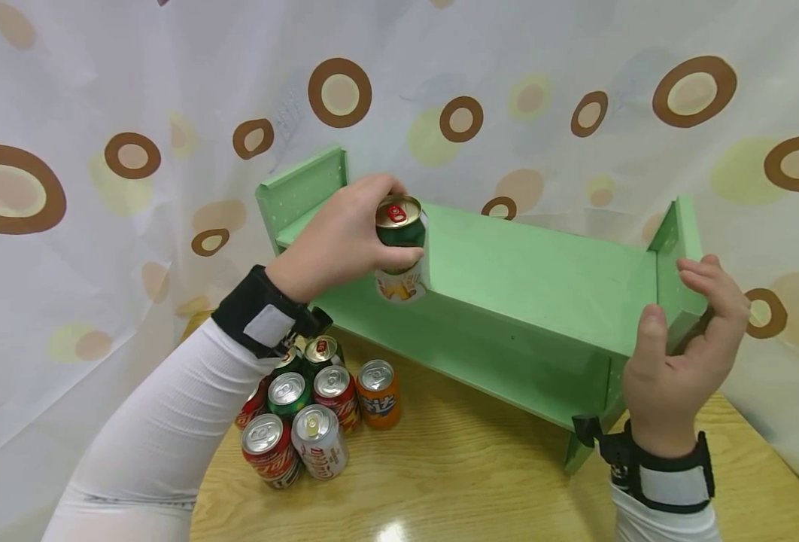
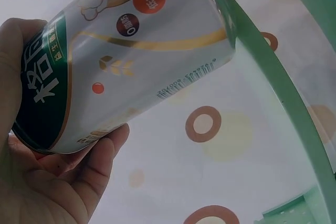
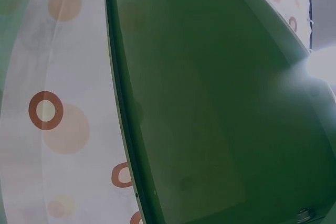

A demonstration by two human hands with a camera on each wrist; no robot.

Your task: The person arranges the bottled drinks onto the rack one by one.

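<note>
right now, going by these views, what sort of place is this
Probably an indoor tabletop work area, though the wider room isn't clear: a wooden table holds a green shelf and drink cans, with a patterned sheet hanging behind.

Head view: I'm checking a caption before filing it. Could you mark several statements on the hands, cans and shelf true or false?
1. The left hand holds a can with a red tab. True.
2. The right hand holds a can too. False: it is at the right end of the green shelf, with no can.
3. The orange can is the rightmost of the grouped cans. True.
4. The grouped cans stand on the shelf's upper board. False: they stand on the wooden table.
5. Each wrist has a black band. True.
</note>
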